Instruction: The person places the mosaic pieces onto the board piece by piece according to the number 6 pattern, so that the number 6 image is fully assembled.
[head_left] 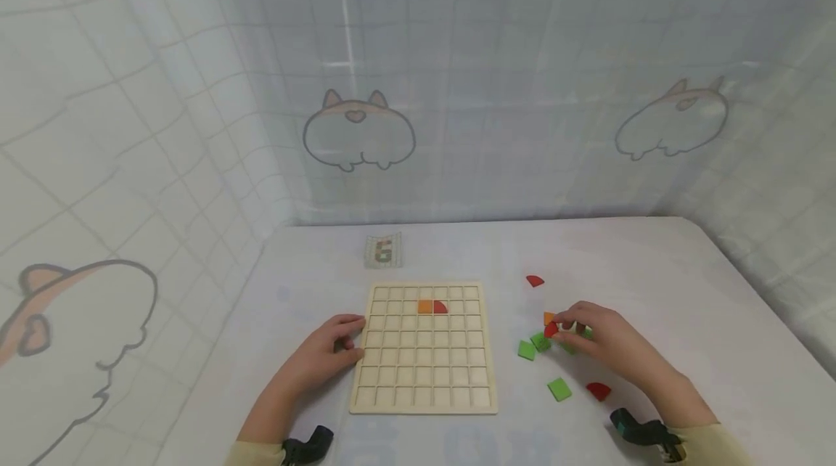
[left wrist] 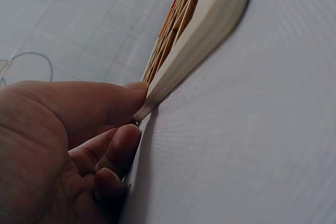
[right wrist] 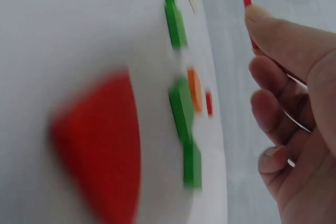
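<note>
A pale wooden grid board [head_left: 424,357] lies on the table, an orange square [head_left: 425,306] and a red quarter-circle piece [head_left: 440,307] side by side in its upper cells. My left hand [head_left: 324,350] touches the board's left edge, thumb and forefinger apart along it; in the left wrist view the thumb [left wrist: 105,100] lies against the rim. Right of the board, my right hand [head_left: 604,342] pinches another red quarter-circle piece [right wrist: 250,22] between thumb and fingertips, raised off the table. Under and beside that hand are green squares [head_left: 526,350] and an orange piece [head_left: 548,318].
One loose red quarter-circle piece [head_left: 535,281] lies farther back, another [head_left: 598,391] nearer, by a green square [head_left: 559,389]. Behind the board sits a small patterned card [head_left: 383,251]. A printed curtain [head_left: 496,103] hangs around the white table [head_left: 313,252].
</note>
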Tool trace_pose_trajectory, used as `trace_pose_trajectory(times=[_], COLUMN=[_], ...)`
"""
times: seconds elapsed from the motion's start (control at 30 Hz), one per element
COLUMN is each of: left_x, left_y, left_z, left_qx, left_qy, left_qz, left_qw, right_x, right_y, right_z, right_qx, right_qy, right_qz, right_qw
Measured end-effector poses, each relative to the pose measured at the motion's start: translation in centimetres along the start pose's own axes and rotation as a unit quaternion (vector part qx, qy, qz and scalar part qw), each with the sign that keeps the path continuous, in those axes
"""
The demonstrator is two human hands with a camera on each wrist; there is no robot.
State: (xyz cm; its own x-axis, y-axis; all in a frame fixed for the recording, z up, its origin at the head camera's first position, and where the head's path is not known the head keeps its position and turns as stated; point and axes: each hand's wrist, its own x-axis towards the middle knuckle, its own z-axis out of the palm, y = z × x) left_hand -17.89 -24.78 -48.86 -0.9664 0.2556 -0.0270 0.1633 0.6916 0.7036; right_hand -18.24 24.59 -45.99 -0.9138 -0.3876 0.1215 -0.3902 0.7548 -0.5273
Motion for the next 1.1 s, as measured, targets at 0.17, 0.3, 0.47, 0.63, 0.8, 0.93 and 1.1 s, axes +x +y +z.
trace_pose_trajectory(times=[0.17,0.3,0.47,0.63,0.8,0.93,1.1], left_x=[-0.2,-0.2,-0.2,-0.2,-0.1,-0.1,-0.1], left_y=[0.0,0.0,0.1,0.1,-0.2,-0.2,-0.4], left_z=[-0.1,-0.2,-0.1,0.0,0.0,-0.1,-0.1], left_qx=[-0.006,-0.009,-0.004,0.002,0.0,-0.006,-0.008], left_qy=[-0.001,-0.003,0.0,0.004,-0.001,-0.004,-0.005], left_qz=[0.016,0.026,0.007,-0.002,0.013,0.024,0.019], left_qw=[0.9999,0.9996,1.0,1.0,0.9999,0.9997,0.9998], right_x=[2.0,3.6,5.8,8.0,10.0,11.3,12.6], right_y=[-1.5,-2.7,-4.3,-6.0,-7.4,-8.6,-9.9], right_z=[1.5,2.2,3.0,4.3,5.8,6.6,7.3], right_qx=[-0.013,-0.023,-0.029,-0.029,-0.039,-0.035,-0.038], right_qy=[-0.001,-0.012,-0.015,-0.021,-0.022,-0.03,-0.044], right_qz=[-0.019,-0.026,-0.055,-0.064,-0.1,-0.135,-0.151], right_qw=[0.9997,0.9993,0.998,0.9973,0.9939,0.9898,0.9868])
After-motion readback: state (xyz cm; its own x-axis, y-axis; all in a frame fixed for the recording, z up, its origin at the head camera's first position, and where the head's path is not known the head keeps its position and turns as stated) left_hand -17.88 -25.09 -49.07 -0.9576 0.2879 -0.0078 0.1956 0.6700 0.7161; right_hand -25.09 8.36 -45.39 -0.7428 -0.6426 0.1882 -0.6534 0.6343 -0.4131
